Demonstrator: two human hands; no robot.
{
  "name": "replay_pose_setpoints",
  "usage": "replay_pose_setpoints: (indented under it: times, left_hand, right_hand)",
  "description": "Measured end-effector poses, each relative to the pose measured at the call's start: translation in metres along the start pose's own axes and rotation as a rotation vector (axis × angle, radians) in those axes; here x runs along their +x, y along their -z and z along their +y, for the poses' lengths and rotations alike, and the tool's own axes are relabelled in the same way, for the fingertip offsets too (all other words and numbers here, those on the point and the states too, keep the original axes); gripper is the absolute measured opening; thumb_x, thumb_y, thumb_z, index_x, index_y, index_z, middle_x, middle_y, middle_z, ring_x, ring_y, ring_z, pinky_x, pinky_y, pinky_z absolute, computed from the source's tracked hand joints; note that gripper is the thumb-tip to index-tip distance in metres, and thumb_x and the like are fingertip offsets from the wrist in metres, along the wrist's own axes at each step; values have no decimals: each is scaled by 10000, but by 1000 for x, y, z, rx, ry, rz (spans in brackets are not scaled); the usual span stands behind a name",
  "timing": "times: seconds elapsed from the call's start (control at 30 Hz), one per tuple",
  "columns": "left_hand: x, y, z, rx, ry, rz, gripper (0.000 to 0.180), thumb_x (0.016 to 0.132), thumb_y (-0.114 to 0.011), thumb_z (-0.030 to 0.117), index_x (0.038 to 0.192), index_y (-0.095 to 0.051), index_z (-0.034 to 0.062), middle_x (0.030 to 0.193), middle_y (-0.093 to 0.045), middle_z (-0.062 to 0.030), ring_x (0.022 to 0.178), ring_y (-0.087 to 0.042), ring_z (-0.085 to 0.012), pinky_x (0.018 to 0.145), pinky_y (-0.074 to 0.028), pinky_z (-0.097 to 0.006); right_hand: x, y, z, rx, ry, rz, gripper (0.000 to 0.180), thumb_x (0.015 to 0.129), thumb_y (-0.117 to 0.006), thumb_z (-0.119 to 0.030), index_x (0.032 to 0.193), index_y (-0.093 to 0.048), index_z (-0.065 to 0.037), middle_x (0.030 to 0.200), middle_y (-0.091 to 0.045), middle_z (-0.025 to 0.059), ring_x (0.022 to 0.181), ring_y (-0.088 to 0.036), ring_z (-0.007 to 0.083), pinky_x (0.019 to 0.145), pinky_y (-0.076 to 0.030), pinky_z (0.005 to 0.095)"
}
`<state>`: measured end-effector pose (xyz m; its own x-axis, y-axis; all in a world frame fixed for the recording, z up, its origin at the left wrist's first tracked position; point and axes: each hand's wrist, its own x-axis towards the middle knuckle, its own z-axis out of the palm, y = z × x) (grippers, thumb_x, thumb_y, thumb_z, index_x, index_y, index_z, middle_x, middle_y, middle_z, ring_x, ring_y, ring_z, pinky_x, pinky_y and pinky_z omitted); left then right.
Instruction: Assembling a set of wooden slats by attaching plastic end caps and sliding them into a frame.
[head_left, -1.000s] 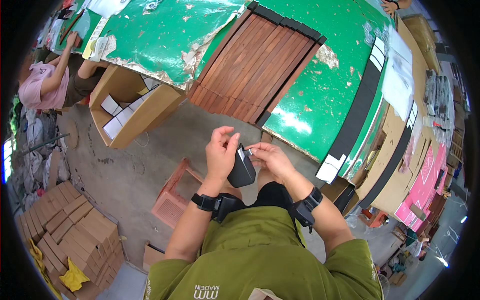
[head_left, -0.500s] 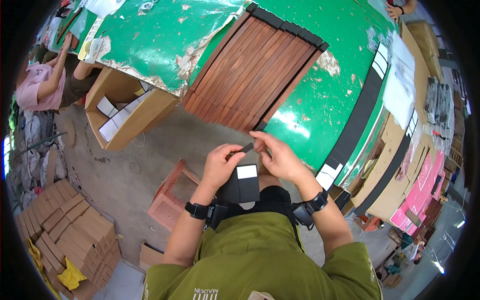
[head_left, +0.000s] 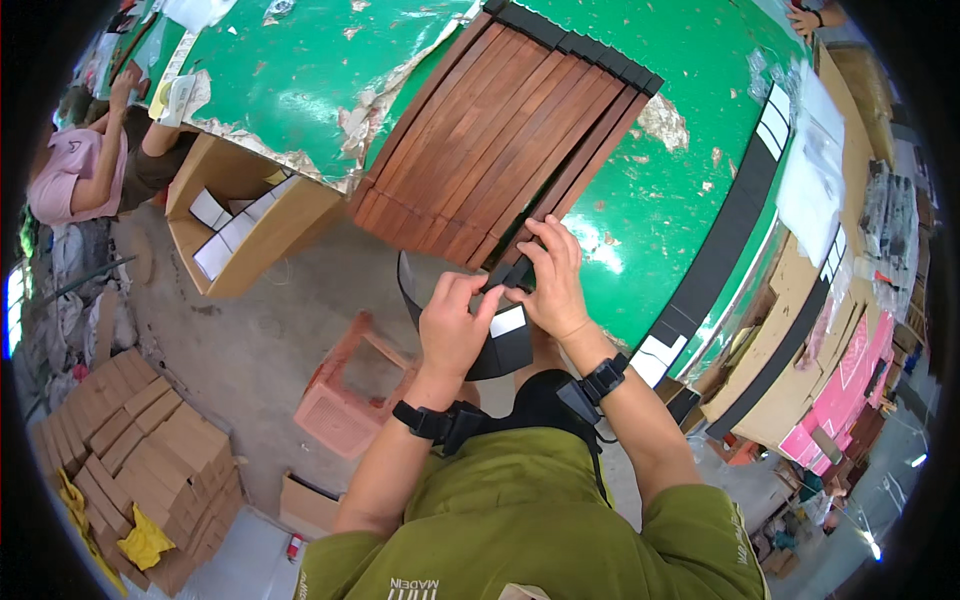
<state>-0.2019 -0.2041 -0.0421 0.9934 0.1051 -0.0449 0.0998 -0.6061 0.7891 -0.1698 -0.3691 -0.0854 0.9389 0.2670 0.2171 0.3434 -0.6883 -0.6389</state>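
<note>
A row of reddish-brown wooden slats [head_left: 470, 130] lies side by side on the green table, their far ends covered with black pieces [head_left: 575, 45]. My right hand [head_left: 558, 280] is closed round the near end of the rightmost slat [head_left: 570, 190], which stands slightly apart from the others. A small black piece [head_left: 517, 272] sits at that end, between my hands. My left hand [head_left: 450, 325] pinches at the same spot, fingers closed on black strip material. Below the fingers hangs a bent black strip [head_left: 505, 355] with a white patch [head_left: 507, 322]; part of it shows left of my left hand.
Long black strips with white patches [head_left: 715, 235] lie along the right of the green table [head_left: 620, 290]. A cardboard box [head_left: 245, 250] with white-backed pieces stands left. A pink plastic stool [head_left: 345, 400] and stacked cartons [head_left: 140, 460] are on the floor. Another person [head_left: 80, 170] sits far left.
Both hands have moved to the slat end, bringing the small black piece against it. The rightmost slat has shifted apart from the row. The hanging strip has swung and bent.
</note>
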Motion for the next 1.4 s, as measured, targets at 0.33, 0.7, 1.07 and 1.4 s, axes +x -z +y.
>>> replay_pose_setpoints:
  times: [0.33, 0.7, 1.07, 1.4]
  left_hand:
    - [2, -16, 3, 58, -55, 54, 210, 785, -790, 127, 922, -676, 17, 833, -613, -91, 649, -613, -206, 583, -491, -300]
    - [6, -20, 3, 121, -67, 71, 200, 760, -803, 164, 876, -678, 58, 793, -608, -44, 662, -633, -187, 564, -507, -302]
    - [8, -26, -2, 150, -115, 95, 191, 753, -800, 136, 859, -663, 58, 794, -607, -43, 645, -638, -179, 552, -511, -288]
    - [9, -28, -4, 156, -171, 101, 203, 743, -799, 108, 851, -637, 51, 769, -576, -50, 604, -607, -183, 526, -495, -295]
  right_hand:
    - [-1, 22, 5, 13, 11, -124, 778, 555, -855, -127, 1262, -536, -70, 1437, -454, 72, 1355, -369, 357, 1082, -361, 489]
    - [-3, 19, 6, -10, 23, -105, 635, 651, -742, -33, 1260, -566, -75, 1444, -461, 55, 1350, -381, 341, 1077, -369, 485]
    - [-2, 18, 10, -62, 47, -131, 642, 649, -716, -8, 1270, -572, -83, 1449, -460, 37, 1356, -374, 327, 1084, -381, 465]
    - [-2, 19, 10, -42, 48, -142, 635, 678, -706, -28, 1290, -559, -106, 1459, -446, 37, 1360, -365, 330, 1085, -375, 479]
